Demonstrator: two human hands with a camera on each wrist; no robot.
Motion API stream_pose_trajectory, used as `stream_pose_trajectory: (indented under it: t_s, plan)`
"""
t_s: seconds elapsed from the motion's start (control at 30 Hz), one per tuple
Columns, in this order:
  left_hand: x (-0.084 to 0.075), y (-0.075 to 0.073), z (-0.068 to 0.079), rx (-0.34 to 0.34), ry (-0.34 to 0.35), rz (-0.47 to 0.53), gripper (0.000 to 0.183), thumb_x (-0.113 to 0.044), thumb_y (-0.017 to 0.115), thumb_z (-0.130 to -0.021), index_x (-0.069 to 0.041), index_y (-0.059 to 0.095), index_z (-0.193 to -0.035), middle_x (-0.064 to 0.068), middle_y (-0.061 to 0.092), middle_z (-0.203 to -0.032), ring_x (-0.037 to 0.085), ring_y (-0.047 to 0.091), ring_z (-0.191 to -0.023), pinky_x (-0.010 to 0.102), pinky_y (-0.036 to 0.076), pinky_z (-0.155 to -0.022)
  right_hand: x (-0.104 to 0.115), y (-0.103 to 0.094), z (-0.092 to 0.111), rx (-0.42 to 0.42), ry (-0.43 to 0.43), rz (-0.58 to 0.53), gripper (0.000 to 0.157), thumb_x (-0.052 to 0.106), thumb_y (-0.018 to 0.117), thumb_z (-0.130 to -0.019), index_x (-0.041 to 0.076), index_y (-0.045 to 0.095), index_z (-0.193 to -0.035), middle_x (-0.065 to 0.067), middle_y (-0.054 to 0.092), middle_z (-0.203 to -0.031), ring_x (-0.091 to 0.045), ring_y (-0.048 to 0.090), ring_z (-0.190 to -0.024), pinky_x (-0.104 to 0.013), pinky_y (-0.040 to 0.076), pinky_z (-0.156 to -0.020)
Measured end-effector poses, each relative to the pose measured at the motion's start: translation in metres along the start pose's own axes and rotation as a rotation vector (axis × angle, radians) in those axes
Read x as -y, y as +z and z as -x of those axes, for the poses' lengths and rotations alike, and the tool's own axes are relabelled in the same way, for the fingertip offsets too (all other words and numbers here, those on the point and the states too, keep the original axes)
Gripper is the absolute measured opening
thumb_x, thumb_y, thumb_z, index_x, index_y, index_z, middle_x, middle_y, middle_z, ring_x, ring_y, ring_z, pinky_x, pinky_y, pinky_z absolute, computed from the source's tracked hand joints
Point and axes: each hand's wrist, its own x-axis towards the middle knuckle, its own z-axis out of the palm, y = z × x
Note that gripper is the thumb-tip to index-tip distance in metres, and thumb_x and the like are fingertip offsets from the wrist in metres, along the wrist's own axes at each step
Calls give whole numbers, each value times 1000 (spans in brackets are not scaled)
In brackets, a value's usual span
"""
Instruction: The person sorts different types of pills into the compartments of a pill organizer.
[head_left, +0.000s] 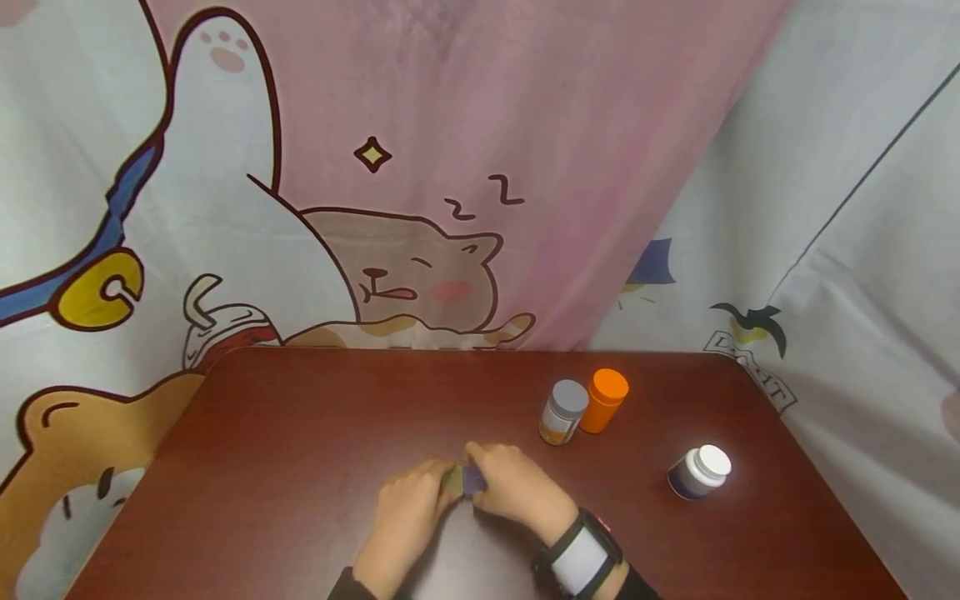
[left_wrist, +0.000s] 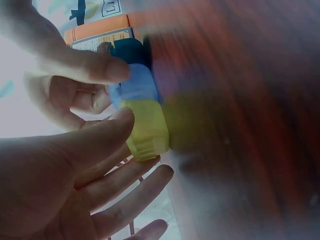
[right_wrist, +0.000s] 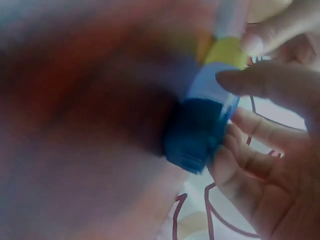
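Both my hands hold a small pill box (left_wrist: 143, 120) with coloured sections in a row: yellow, blue-violet and dark teal. It is just above the table or touching it; I cannot tell which. My left hand (head_left: 408, 504) pinches the yellow end, its thumb along the side and its other fingers spread below. The blue-violet section is under the thumb of my right hand (head_left: 517, 490), whose fingers reach behind the teal end (right_wrist: 195, 132). In the head view, fingers cover much of the box.
Beyond the right hand, a grey-capped bottle (head_left: 564, 412) stands beside an orange bottle (head_left: 603, 402). Farther right is a white-capped bottle (head_left: 699, 472) with a dark label. The brown table (head_left: 315, 408) ends at a printed curtain (head_left: 585, 167). A band with a white plate (head_left: 581, 560) circles the right wrist.
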Motion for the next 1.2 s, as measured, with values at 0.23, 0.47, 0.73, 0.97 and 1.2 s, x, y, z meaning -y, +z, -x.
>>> stream_pose_trajectory:
  t_s: [0.23, 0.47, 0.73, 0.97, 1.2]
  plan:
    - [0, 1, 3, -4, 4, 10, 37, -32, 71, -73, -13, 70, -104, 3, 75, -102, 24, 68, -87, 44, 58, -66, -7, -14, 3, 112, 48, -144, 31, 22, 79, -68, 14, 59, -91, 6, 55, -64, -4, 47, -54, -18, 40, -49]
    - [-1, -6, 0, -20, 3, -1, 35, -31, 71, -72, -14, 70, -103, 3, 76, -100, 24, 68, -86, 45, 57, -65, -3, -10, 1, 19, -4, -87, 33, 7, 81, -59, 14, 55, -78, 6, 51, -59, -4, 44, -50, -16, 37, -45]
    - [3, -9, -3, 9, 7, 1, 37, -30, 72, -71, -13, 70, -103, 4, 75, -101, 25, 68, -85, 45, 57, -67, 2, -5, -2, 1, -3, 12, 32, 3, 78, -60, 14, 55, -79, 4, 58, -63, -5, 48, -52, -19, 43, -44]
    - [4, -4, 1, 28, 9, 34, 35, -30, 73, -71, -14, 70, -102, 4, 75, -100, 24, 68, -84, 44, 57, -66, -7, -17, -5, 155, 71, -202, 20, 22, 73, -76, 14, 58, -87, 2, 63, -67, -5, 55, -54, -19, 46, -49]
    - [3, -5, 3, 24, 8, 37, 34, -28, 74, -70, -14, 71, -101, 4, 75, -101, 24, 68, -82, 44, 56, -63, -14, -12, -11, 41, 189, -326, 15, 23, 54, -93, 9, 59, -89, -8, 68, -58, -12, 60, -44, -20, 47, -42]
